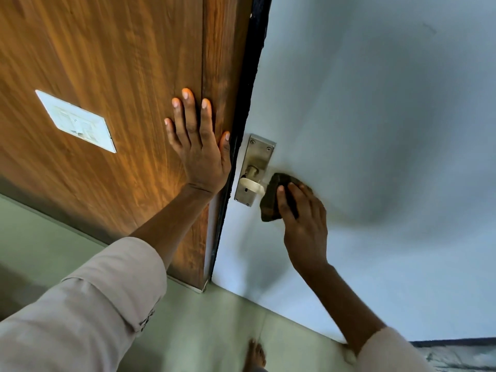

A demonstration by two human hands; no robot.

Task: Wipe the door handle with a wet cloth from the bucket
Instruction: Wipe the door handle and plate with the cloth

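**Q:** How far along does this look to you? And where's everything sitting?

**A:** Watching the head feed from my end, going left to right. Far left there's a white switch plate (76,120) set into the wood-grain panel (107,63). Then the left hand (198,146), spread out flat with all the fingers open, pressed against that panel right beside the dark door edge (245,103). It's gripping nothing, just bracing. Next over is the metal backplate (255,157) on the pale door (375,103), with the door handle (252,185) sticking out of it, lever pointing right. The right hand (303,218) is closed around a dark cloth (271,200), and the cloth is wrapped over the outer end of the lever, touching it.

**Q:** So mid-wipe?

**A:** That's my read. The cloth is already at the handle, so the fetching part is behind us, though I can't see the bucket and can't tell whether the cloth is wet. The stretch of lever near the spindle and the backplate are uncovered right now, so I'd guess those remain to be wiped. No way to tell which bits are already clean.
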